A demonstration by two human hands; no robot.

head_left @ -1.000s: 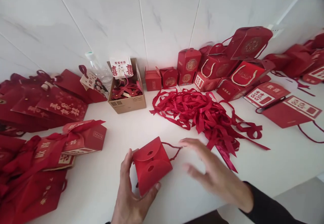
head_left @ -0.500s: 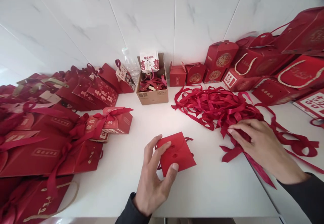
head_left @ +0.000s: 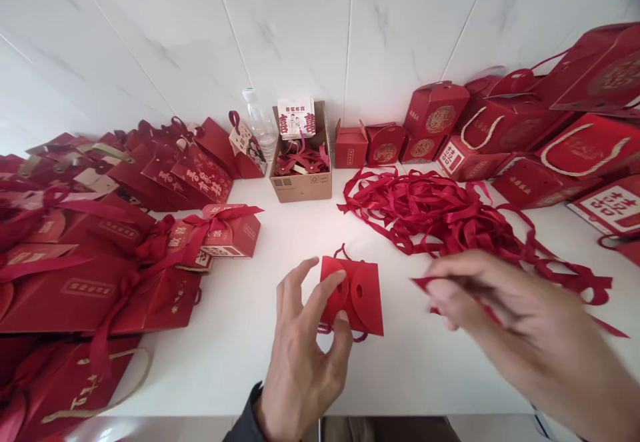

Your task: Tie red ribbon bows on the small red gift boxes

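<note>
A small flat red folded paper box (head_left: 369, 295) with holes in its rounded flaps and a dark red cord lies on the table in front of me. My left hand (head_left: 313, 335) has its thumb and index finger curled onto the flaps, with another finger at the left edge. To the right, my right hand (head_left: 505, 315), blurred by motion, pinches a red ribbon (head_left: 424, 283) between thumb and fingers. Part of that ribbon is hidden behind the hand. Just beyond it spreads a tangled heap of red ribbons (head_left: 435, 212).
At the back stands a cardboard box (head_left: 303, 187) of red pieces and printed cards, beside a clear bottle (head_left: 257, 122). Red gift boxes with bows (head_left: 100, 289) crowd the left. More red gift boxes (head_left: 525, 129) are stacked along the right, by the tiled wall (head_left: 300, 29).
My right hand has drawn a ribbon from the heap toward me. The flat red box has turned under my left hand and now sits straighter, with both flaps facing up.
</note>
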